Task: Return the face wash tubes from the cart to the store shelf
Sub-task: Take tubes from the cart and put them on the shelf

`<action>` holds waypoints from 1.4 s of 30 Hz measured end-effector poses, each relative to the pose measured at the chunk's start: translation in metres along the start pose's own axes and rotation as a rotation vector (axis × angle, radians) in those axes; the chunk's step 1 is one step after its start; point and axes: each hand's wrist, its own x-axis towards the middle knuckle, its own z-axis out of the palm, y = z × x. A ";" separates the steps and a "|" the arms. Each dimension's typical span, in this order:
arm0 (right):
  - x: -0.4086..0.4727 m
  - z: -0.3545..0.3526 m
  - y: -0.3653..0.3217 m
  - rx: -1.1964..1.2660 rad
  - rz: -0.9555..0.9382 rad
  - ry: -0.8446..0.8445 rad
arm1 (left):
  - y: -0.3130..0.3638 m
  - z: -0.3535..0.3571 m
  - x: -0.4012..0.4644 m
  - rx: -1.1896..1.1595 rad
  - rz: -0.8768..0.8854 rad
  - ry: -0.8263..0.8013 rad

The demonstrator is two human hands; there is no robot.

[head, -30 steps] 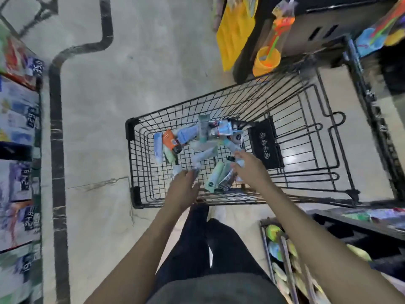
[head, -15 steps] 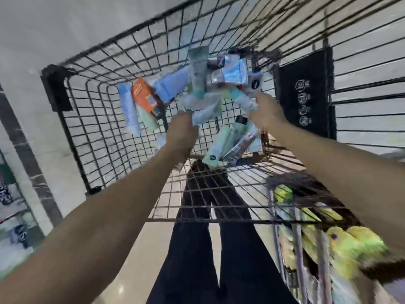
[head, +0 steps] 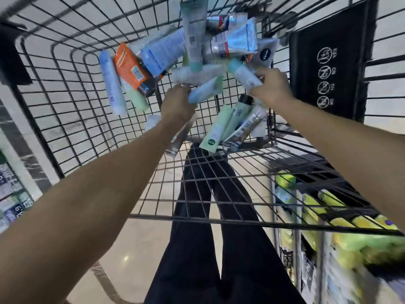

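black wire cart fills the head view, its floor strewn with a loose heap of face wash tubes. left hand reaches into the heap, its fingers curled round the lower end of a pale blue tube. that tube's long axis runs diagonally, its flat end pointing up and to the right, away from the person. right hand pinches a white tube with a teal cap; its axis runs from the hand up and to the left, cap end pointing toward the middle of the heap. both held tubes lie low in the heap and touch their neighbours.

risks, as i judge them: the pale blue tube sits under a crossed white tube, so pulling it could drag that one along or scatter the heap. a grip on only one end may let a smooth tube slip and drop back. an orange tube and a pale green tube lie apart from the hands and could be missed. motion blur hides the labels, so a wrong product could go back to the shelf at the lower right.
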 end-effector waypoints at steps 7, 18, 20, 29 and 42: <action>-0.049 -0.019 0.003 0.558 0.169 -0.084 | 0.002 -0.031 -0.040 -0.502 -0.203 -0.114; -0.176 -0.092 -0.025 0.939 0.034 0.105 | 0.053 -0.123 -0.189 -1.005 -0.233 -0.065; -0.201 -0.109 -0.033 1.128 0.023 0.054 | 0.061 -0.142 -0.214 -1.068 -0.212 -0.041; -0.311 -0.164 -0.062 1.796 -0.108 -0.231 | 0.114 -0.217 -0.327 -1.275 0.008 0.049; -0.443 -0.171 -0.079 1.835 -0.379 -0.018 | 0.129 -0.246 -0.414 -1.290 0.344 -0.191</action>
